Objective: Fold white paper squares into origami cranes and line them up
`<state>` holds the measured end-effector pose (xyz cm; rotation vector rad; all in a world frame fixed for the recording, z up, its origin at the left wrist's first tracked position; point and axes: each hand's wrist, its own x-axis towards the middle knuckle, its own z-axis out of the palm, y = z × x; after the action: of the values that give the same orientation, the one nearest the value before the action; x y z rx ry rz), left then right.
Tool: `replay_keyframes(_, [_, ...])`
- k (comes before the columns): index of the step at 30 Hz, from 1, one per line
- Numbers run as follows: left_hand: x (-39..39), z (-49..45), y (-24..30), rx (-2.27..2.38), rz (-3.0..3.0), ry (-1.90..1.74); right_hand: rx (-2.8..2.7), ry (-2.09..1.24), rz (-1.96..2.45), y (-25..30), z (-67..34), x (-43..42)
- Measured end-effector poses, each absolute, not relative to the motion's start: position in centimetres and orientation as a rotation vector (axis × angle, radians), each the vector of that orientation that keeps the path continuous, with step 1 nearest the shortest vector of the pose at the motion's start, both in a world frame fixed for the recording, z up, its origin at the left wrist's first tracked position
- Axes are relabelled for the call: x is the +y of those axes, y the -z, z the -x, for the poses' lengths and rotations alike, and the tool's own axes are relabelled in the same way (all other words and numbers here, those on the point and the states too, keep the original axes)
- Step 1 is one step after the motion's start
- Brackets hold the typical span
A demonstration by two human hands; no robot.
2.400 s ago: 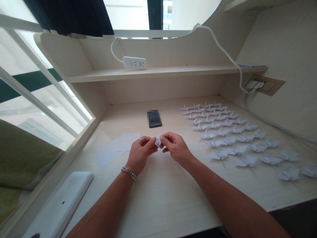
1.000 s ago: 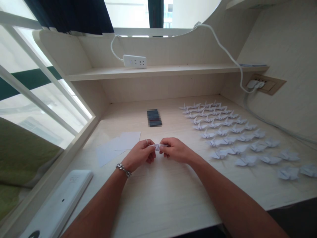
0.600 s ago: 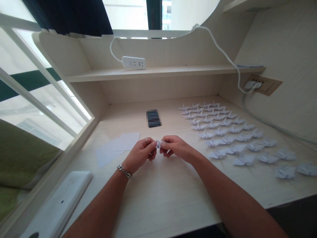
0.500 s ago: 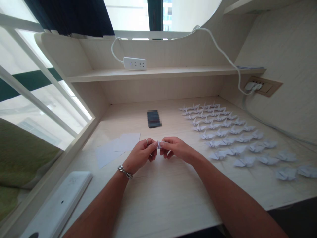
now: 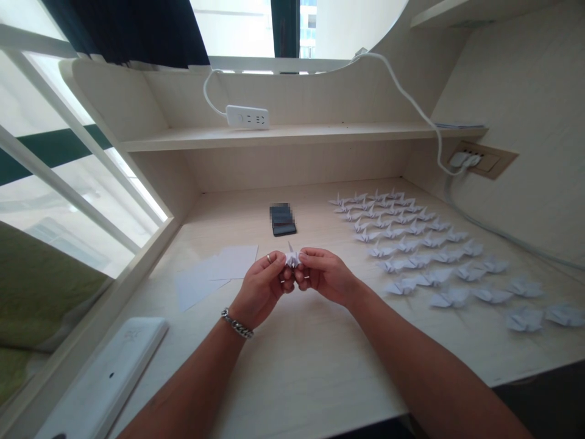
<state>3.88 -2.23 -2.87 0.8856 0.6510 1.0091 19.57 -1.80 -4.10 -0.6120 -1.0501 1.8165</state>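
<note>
A small white paper crane [image 5: 292, 260] is held up between my two hands over the middle of the desk, one thin point of it sticking upward. My left hand [image 5: 265, 277], with a ring on a finger and a chain bracelet at the wrist, pinches its left side. On the other side my right hand [image 5: 326, 272] grips it between thumb and fingers. Fingertips cover part of the folds. Several finished paper cranes [image 5: 414, 244] stand in rows to the right. Flat white paper sheets [image 5: 233, 262] lie just left of my left hand.
A dark phone [image 5: 283, 221], partly pixelated, lies beyond my hands. At the lower left is a long white box-like object [image 5: 109, 372]. A power strip [image 5: 247, 117] rests on the shelf [image 5: 301, 135]; a white cable [image 5: 414, 97] runs to the wall socket [image 5: 489, 160].
The paper crane has turned and risen slightly, so its upright point and spread sides now show. Both hands have tilted, with their lower fingers drawn closer together beneath it.
</note>
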Motion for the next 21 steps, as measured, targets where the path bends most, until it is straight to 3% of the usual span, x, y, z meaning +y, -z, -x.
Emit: replay_keyframes(21, [-1.5, -3.0, 3.4, 0.821, -1.057, -0.894, -1.174, -1.776, 0.717, 4.6, -20.2, -1.4])
